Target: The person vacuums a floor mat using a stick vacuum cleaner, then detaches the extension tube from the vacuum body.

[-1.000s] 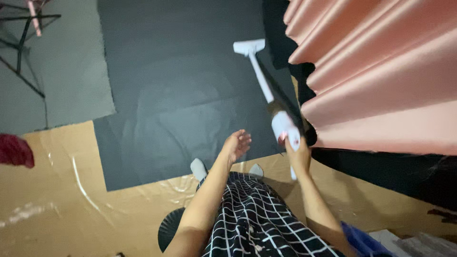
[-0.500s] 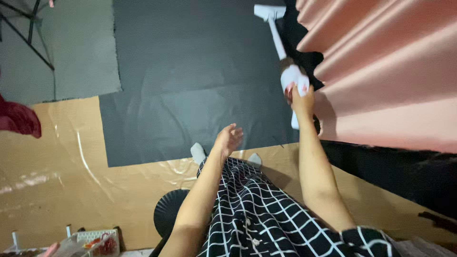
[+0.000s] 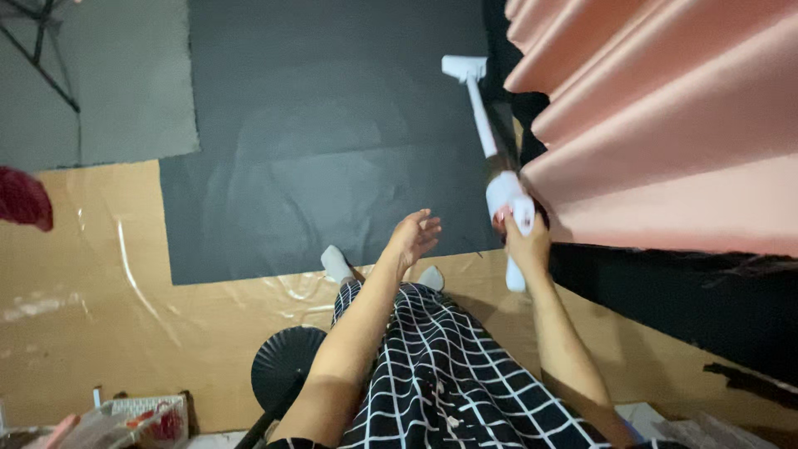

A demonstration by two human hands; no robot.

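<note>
My right hand (image 3: 525,243) grips the handle of a white stick vacuum cleaner (image 3: 495,158). Its tube runs up and away to a flat white floor head (image 3: 462,66) resting on a dark grey floor mat (image 3: 332,150), close to a pink pleated curtain (image 3: 665,125). My left hand (image 3: 413,235) hangs free over the mat with fingers loosely spread, holding nothing. Below I see a black skirt with a white grid (image 3: 449,374) and two feet in white socks (image 3: 336,263) at the mat's near edge.
Brown cardboard taped with clear film (image 3: 83,308) covers the floor at left and below. A lighter grey mat (image 3: 108,83) lies at the top left beside black stand legs (image 3: 41,66). A round black stool (image 3: 287,370) stands near my legs. Red cloth (image 3: 23,198) shows at the left edge.
My right hand drew the vacuum back toward me after pushing it forward along the curtain; the floor head sits nearer again. My left hand stayed free and empty.
</note>
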